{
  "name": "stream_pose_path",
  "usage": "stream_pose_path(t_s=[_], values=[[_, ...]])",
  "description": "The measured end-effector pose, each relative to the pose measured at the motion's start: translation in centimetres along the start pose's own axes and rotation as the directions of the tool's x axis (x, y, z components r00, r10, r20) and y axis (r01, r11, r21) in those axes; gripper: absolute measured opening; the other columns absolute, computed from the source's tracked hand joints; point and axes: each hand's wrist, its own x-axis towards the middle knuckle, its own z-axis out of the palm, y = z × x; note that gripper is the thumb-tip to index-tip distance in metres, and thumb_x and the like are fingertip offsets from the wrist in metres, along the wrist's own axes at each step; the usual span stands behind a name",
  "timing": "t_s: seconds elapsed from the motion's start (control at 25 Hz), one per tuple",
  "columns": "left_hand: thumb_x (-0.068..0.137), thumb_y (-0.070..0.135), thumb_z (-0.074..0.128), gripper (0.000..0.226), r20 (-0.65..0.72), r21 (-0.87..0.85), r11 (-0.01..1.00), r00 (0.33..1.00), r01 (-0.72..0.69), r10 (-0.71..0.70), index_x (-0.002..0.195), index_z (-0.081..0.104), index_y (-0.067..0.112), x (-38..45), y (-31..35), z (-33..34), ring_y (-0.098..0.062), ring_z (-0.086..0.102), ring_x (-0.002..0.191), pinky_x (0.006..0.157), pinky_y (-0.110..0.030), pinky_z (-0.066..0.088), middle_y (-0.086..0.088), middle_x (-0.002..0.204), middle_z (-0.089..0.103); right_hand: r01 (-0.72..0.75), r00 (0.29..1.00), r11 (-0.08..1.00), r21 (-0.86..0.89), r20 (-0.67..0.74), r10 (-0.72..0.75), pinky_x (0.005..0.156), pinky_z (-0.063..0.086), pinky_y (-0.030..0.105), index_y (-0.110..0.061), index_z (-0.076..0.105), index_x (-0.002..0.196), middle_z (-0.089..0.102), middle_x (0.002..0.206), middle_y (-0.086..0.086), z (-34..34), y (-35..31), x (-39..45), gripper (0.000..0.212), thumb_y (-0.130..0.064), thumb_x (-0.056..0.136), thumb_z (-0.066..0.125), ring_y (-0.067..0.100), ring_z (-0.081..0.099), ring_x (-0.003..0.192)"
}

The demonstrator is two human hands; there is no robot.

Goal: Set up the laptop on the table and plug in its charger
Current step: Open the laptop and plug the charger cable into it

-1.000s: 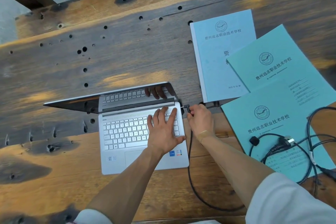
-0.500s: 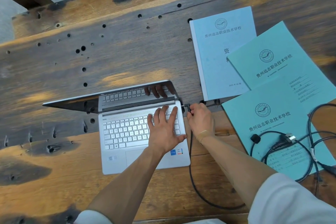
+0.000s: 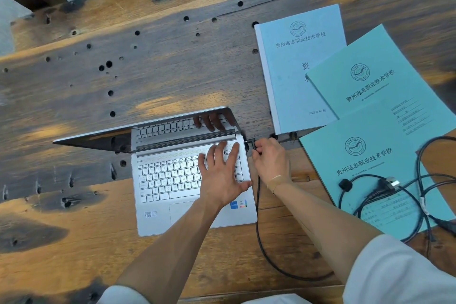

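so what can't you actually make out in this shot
- Head view: whether the black angled charger plug is fully seated in the open silver laptop; the right hand covers the port.
- Where the black charger cable runs; the right forearm hides it and the right edge cuts off the loops.
- Small print on the teal paper booklets: too small.
- Keys under the left hand.

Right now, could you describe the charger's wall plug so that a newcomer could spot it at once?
Start at the silver laptop and look right to the nearest teal booklet. The wall plug lies on its lower half amid looped black cable. Unlike the plain cable around it, it ends in pale metal prongs.
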Motion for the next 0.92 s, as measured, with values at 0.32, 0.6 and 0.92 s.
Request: stream_pose_path(t_s=[0.32,0.6,0.92], values=[[0.072,0.075,0.059,0.105,0.012,0.004,1.0,1.0,0.006,-0.006,0.156,0.014,0.032,0.1,0.2,-0.3,-0.032,0.009,0.147,0.118,-0.057,0.003,-0.01,0.16,0.014,0.025,0.999,0.999,-0.028,0.043,-0.024,0.078,0.053,0.04,-0.009,0.065,0.109,0.062,0.109,0.01,0.0,-0.5,0.3,0.019,-0.017,0.094,0.056,0.028,0.063,0.095],[0.074,0.075,0.058,0.103,0.032,0.027,1.0,0.999,0.015,-0.016,0.156,0.012,0.032,0.2,0.5,-0.6,-0.031,0.007,0.148,0.118,-0.056,0.002,-0.009,0.161,0.011,0.212,0.975,0.942,-0.262,0.126,-0.185,0.067,0.05,0.042,-0.008,0.056,0.104,0.055,0.107,0.01,0.0,-0.3,0.0,0.016,-0.017,0.099,0.043,0.033,0.063,0.083],[0.082,0.07,0.053,0.102,0.136,0.088,0.996,0.99,0.023,-0.035,0.157,-0.001,0.028,-0.3,1.2,-1.7,-0.03,-0.002,0.151,0.119,-0.059,0.001,-0.009,0.164,-0.002,0.294,0.945,0.855,-0.428,0.262,-0.194,0.082,0.049,0.038,-0.009,0.041,0.139,0.047,0.132,0.008,-1.0,-0.5,-1.5,0.053,-0.039,0.096,0.05,0.027,0.048,0.118]])
